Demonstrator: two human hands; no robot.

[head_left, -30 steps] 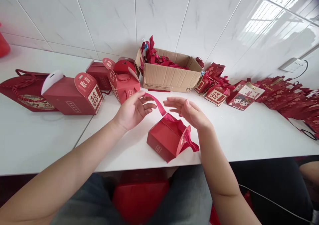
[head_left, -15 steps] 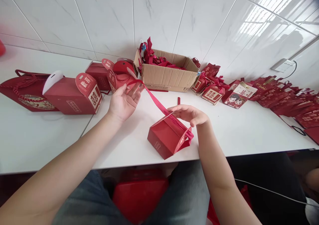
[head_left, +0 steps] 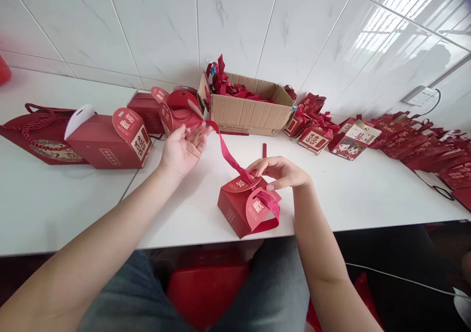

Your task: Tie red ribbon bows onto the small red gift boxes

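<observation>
A small red gift box [head_left: 239, 209] stands near the front edge of the white table [head_left: 66, 204], its two round printed flaps up. A red ribbon [head_left: 228, 153] runs from the box top up and left to my left hand [head_left: 184, 148], which holds its free end between the fingers. My right hand [head_left: 281, 171] rests at the top of the box, pinching the ribbon where it passes through the flaps. A loop of the same ribbon hangs down the box's right side.
An open cardboard carton [head_left: 248, 109] full of red ribbons stands against the tiled wall. Assembled red boxes [head_left: 110, 138] and a red bag [head_left: 40, 133] lie to the left. Flat red boxes [head_left: 415, 143] are spread at the right. A short ribbon scrap [head_left: 264, 150] lies behind the box.
My left hand pulled the ribbon end up and left, drawing it taut. My right hand came down onto the box top, and the box flaps closed upward with the ribbon looped through.
</observation>
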